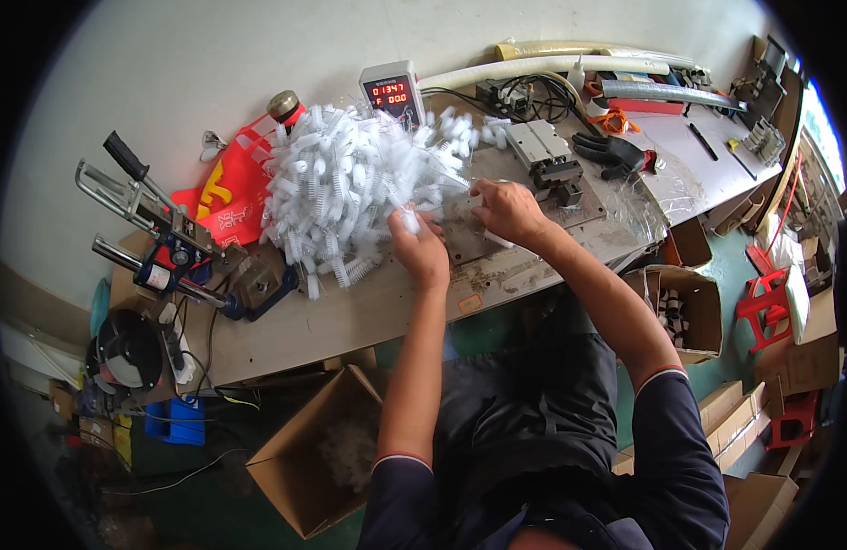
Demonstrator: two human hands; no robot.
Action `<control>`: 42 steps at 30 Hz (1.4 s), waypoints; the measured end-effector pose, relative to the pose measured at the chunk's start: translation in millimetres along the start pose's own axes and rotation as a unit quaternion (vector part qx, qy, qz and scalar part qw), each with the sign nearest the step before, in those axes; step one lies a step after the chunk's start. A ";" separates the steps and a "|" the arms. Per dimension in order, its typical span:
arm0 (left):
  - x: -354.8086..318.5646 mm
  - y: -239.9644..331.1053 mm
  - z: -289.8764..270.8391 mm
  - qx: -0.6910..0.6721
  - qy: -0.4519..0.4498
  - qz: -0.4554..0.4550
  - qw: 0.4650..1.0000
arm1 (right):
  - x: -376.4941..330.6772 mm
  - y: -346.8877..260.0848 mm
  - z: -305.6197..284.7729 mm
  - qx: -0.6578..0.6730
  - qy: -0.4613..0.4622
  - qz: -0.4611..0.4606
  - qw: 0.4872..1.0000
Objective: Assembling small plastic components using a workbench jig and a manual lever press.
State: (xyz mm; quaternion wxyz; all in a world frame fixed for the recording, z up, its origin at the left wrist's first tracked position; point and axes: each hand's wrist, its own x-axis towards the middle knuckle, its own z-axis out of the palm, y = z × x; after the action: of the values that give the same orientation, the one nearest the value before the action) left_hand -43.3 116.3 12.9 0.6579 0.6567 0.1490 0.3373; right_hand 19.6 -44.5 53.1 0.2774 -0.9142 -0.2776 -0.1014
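A big heap of small white bristle brushes with thin wire stems [327, 183] lies on the workbench [350, 321]. At the heap's right edge my left hand [421, 247] is closed around one small white brush [409, 220], its bristle end showing above the fingers. My right hand [510, 211] is a little to the right, thumb and fingers drawn together in a pinch. Whatever is between those fingertips is too small to make out. Just below the right hand a white piece [498, 240] lies on the bench. Beyond it stands a metal clamping fixture [547, 156].
A counter box with red digits [391, 92] stands behind the heap. On the left is a lever press [167, 238] beside a red bag [235, 192]. A black glove [616, 156] lies right of the fixture. Cardboard boxes [295, 467] sit below the bench.
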 end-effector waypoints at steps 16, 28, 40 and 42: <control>-0.2 -7.8 0.1 0.042 -0.040 0.032 0.998 | -101.7 2.9 6.2 -0.104 0.113 -0.201 0.967; 4.5 -23.8 -1.2 0.066 -0.041 0.052 0.996 | -110.5 20.1 -8.1 -0.115 0.061 -0.314 0.940; -3.7 -12.9 1.5 0.082 -0.027 0.073 0.994 | -107.7 27.9 1.4 -0.172 0.065 0.005 0.983; -20.5 -4.5 3.7 0.078 -0.014 0.107 0.991 | -104.1 27.0 1.4 -0.184 0.030 0.036 0.982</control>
State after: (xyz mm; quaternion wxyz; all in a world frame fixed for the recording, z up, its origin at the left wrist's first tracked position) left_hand -54.7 100.8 3.9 0.5665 0.7228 0.0946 0.3842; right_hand -51.1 -109.4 4.5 0.1165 -0.9555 -0.2126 -0.1682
